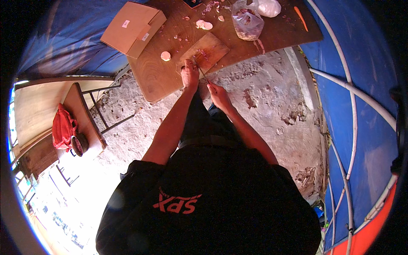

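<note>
My left hand rests on the near part of a wooden cutting board, with its fingers curled down. Whatever lies under those fingers is hidden. Just to the right, my right hand is closed around the handle of a knife. The thin blade of the knife points away from me, toward my left fingertips. Small purplish chopped bits lie on the board beyond my hands.
The board lies on a brown wooden table. A cardboard box stands at the far left. Pale round pieces and purple scraps are scattered about. A filled plastic bag and an orange carrot-like stick lie at the far right.
</note>
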{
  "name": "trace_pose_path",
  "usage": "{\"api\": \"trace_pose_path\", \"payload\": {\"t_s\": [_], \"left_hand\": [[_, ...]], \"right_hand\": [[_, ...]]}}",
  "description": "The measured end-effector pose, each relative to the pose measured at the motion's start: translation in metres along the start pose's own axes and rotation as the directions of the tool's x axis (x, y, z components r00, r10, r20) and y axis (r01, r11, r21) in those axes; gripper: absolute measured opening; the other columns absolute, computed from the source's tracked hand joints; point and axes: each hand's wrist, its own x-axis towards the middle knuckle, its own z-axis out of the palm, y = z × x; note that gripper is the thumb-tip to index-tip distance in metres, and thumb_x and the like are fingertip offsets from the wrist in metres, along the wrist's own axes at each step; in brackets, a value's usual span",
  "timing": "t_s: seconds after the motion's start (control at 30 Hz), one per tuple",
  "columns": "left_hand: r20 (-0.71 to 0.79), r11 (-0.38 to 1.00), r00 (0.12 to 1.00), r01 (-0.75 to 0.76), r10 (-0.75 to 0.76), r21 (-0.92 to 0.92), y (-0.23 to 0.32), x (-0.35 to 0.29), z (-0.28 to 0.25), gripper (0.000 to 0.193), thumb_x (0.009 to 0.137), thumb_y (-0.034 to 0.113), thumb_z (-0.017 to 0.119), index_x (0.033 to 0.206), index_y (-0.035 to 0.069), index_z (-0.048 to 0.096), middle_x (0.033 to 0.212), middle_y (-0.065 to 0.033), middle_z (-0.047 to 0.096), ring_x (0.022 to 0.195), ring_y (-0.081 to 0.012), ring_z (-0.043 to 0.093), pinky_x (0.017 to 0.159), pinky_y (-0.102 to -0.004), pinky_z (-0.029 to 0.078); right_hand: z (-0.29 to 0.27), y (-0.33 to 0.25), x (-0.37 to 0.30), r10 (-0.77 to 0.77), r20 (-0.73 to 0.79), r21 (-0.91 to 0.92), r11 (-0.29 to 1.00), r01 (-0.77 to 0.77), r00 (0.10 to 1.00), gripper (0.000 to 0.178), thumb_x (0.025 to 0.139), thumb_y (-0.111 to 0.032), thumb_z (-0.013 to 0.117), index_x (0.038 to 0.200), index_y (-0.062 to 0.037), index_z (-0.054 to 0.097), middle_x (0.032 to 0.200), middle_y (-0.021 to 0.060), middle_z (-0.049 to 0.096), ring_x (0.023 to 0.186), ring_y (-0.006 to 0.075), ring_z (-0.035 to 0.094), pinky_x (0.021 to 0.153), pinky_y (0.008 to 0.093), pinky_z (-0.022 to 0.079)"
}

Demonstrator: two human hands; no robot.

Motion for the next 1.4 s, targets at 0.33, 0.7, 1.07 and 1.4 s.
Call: {"api": "trace_pose_path", "payload": {"t_s": [0.33, 0.7, 1.07, 1.4], "left_hand": [[-0.054, 0.988, 0.998, -0.037, 0.029, -0.152, 0.008, -0.006, -0.008, 0.026, 0.085, 0.005, 0.062, 0.104, 0.007, 0.045, 0.081, -0.016, 0.07, 0.077, -0.0397, 0.068, 0.065, -0.0516, 0.052], [-0.103, 0.995, 0.992, 0.064, -0.072, -0.079, 0.01, -0.005, -0.002, 0.026, 0.085, 0.006, 0.061, 0.105, 0.007, 0.045, 0.076, -0.0219, 0.066, 0.075, -0.0443, 0.066, 0.064, -0.0546, 0.05], [-0.151, 0.955, 0.967, 0.165, -0.206, -0.246, 0.004, 0.014, 0.022, 0.016, 0.082, 0.007, 0.059, 0.097, 0.005, 0.057, 0.081, -0.0161, 0.07, 0.078, -0.035, 0.07, 0.069, -0.044, 0.054], [-0.047, 0.845, 0.957, 0.23, -0.288, -0.483, -0.044, 0.03, 0.033, 0.015, 0.079, 0.007, 0.062, 0.093, 0.006, 0.063, 0.085, -0.0096, 0.072, 0.081, -0.0251, 0.071, 0.073, -0.0375, 0.055]], "right_hand": [[-0.041, -0.051, 0.025, 0.295, 0.333, 0.249, 0.888, -0.386, 0.895, 0.044, 0.103, -0.04, 0.046, 0.136, -0.0124, 0.055, 0.056, 0.0041, 0.052, 0.036, 0.0115, 0.045, 0.033, 0.0297, 0.036], [-0.009, -0.012, -0.003, 0.086, 0.123, 0.166, 0.98, -0.106, 0.989, 0.048, 0.102, -0.041, 0.05, 0.14, -0.0112, 0.054, 0.058, 0.0021, 0.05, 0.041, 0.0099, 0.046, 0.04, 0.0281, 0.039], [-0.044, -0.028, 0.028, 0.061, 0.09, 0.125, 0.99, -0.072, 0.994, 0.049, 0.101, -0.043, 0.051, 0.141, -0.0145, 0.053, 0.053, -0.0023, 0.049, 0.042, 0.008, 0.047, 0.039, 0.0258, 0.037], [-0.053, -0.004, 0.009, -0.046, 0.195, 0.006, 0.999, 0.046, 0.98, 0.043, 0.101, -0.04, 0.053, 0.135, -0.0147, 0.06, 0.055, -0.0022, 0.051, 0.045, 0.0077, 0.051, 0.045, 0.0277, 0.042]]}}
